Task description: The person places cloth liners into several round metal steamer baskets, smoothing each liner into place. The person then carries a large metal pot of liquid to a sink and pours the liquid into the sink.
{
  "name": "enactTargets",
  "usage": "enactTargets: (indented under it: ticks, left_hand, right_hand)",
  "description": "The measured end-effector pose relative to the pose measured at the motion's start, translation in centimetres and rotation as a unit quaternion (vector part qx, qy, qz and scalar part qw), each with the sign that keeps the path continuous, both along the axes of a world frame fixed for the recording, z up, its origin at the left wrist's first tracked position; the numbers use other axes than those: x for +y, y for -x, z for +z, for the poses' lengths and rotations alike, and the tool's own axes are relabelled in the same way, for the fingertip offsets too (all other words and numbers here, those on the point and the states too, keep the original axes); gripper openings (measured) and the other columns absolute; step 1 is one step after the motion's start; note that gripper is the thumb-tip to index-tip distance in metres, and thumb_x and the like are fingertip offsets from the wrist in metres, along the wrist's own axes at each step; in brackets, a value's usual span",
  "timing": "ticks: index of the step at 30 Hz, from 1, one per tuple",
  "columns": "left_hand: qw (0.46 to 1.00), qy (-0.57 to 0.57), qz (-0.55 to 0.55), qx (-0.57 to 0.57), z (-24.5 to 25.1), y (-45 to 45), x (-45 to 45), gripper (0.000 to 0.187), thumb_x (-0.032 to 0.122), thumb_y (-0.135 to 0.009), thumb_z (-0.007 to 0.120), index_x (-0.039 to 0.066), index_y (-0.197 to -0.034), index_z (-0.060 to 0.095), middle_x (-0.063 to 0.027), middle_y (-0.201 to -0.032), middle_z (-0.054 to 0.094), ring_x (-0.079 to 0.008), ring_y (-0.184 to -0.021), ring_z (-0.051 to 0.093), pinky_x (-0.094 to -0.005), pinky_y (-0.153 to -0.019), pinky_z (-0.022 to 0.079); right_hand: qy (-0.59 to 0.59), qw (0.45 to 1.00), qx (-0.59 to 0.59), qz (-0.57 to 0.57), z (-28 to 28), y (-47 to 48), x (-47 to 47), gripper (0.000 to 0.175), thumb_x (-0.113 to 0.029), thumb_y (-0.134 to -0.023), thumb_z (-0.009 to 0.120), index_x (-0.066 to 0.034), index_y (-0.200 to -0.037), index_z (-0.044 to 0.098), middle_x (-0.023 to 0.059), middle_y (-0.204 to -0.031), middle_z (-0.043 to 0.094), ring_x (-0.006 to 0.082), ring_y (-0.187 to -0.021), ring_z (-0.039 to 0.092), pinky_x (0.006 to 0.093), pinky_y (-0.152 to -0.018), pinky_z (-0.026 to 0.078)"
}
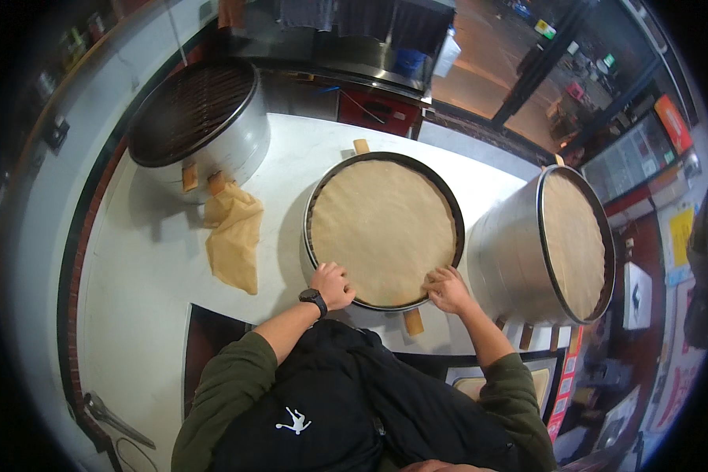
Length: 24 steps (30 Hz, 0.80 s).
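A round metal steamer tray (308, 236) with wooden handles stands on the white counter before me, lined with a tan steamer cloth (383, 224). My left hand (334, 287), below a black wristwatch (313, 299), has its fingers curled at the cloth's near-left edge by the rim. At the near-right edge, my right hand (446, 289) has bent fingers on the cloth. Whether either hand pinches the cloth cannot be told. The cloth lies nearly flat, and a dark slatted base shows along its left side.
Stacked steamer trays (504, 248) topped with a cloth stand at the right. More trays (259, 135) with a bare slatted top stand back left, a crumpled cloth (234, 242) beside their handles. The white counter (135, 295) has a cut-out near my left forearm.
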<state>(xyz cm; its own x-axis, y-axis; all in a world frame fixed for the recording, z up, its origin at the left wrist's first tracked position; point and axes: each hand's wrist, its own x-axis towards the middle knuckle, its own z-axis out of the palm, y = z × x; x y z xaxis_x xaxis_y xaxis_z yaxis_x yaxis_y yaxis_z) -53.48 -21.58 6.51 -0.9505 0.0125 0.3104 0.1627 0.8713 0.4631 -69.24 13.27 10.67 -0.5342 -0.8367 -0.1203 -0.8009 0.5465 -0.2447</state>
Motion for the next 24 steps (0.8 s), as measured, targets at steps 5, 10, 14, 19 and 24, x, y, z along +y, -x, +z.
enactTargets:
  ticks: [5, 10, 14, 19, 24]
  left_hand:
    - [0.998, -0.035, 0.001, -0.047, 1.8, -2.8, -1.0, 0.062, 0.036, -0.082, 0.067, 0.011, -0.138, 0.058, -0.0192, -0.147, 0.044, -0.0389, -0.139, 0.036, -0.0561, -0.120, 0.022]
    - [0.976, -0.148, 0.159, -0.012, 0.8, -6.9, -5.4, 0.056, 0.028, -0.081, 0.069, 0.006, -0.132, 0.059, -0.0212, -0.144, 0.046, -0.0415, -0.139, 0.035, -0.0538, -0.120, 0.022]
    - [0.903, -0.114, 0.402, -0.097, -2.8, -10.9, -11.9, 0.076, 0.028, -0.083, 0.073, 0.001, -0.147, 0.042, -0.0241, -0.153, 0.035, -0.0445, -0.142, 0.031, -0.0539, -0.119, 0.023]
    - [0.834, -0.161, 0.502, -0.164, -5.8, -15.0, -18.9, 0.097, 0.040, -0.081, 0.078, 0.002, -0.154, 0.027, -0.0239, -0.159, 0.027, -0.0427, -0.142, 0.034, -0.0545, -0.116, 0.031]
    - [0.785, -0.212, 0.573, -0.108, -6.1, -14.3, -22.8, 0.087, 0.035, -0.081, 0.079, 0.003, -0.148, 0.034, -0.0214, -0.150, 0.040, -0.0393, -0.128, 0.051, -0.0499, -0.100, 0.048]
  right_hand:
    - [0.014, 1.000, 0.003, -0.012, 2.6, -0.5, -5.4, 0.030, -0.025, -0.085, 0.058, -0.0124, -0.105, 0.077, 0.0106, -0.122, 0.069, 0.0340, -0.121, 0.059, 0.0515, -0.109, 0.039]
    - [0.098, 0.987, -0.108, -0.062, 4.5, 0.4, -23.8, 0.034, -0.028, -0.096, 0.057, -0.0041, -0.115, 0.072, 0.0210, -0.109, 0.072, 0.0367, -0.104, 0.068, 0.0403, -0.093, 0.052]
    - [0.159, 0.923, -0.337, -0.097, 6.1, -0.9, -46.2, 0.046, -0.039, -0.103, 0.056, -0.0002, -0.126, 0.065, 0.0062, -0.102, 0.070, 0.0175, -0.091, 0.064, 0.0290, -0.086, 0.050]
    - [0.126, 0.781, -0.591, -0.159, 8.7, -3.9, -69.1, 0.113, -0.083, -0.086, 0.048, 0.0000, -0.157, 0.021, 0.0307, -0.134, 0.054, 0.0339, -0.119, 0.059, 0.0434, -0.104, 0.045]
    - [0.257, 0.720, -0.548, -0.340, 7.9, -5.9, -76.9, 0.071, -0.065, -0.093, 0.053, -0.0102, -0.138, 0.052, 0.0161, -0.130, 0.060, 0.0322, -0.114, 0.061, 0.0445, -0.096, 0.049]
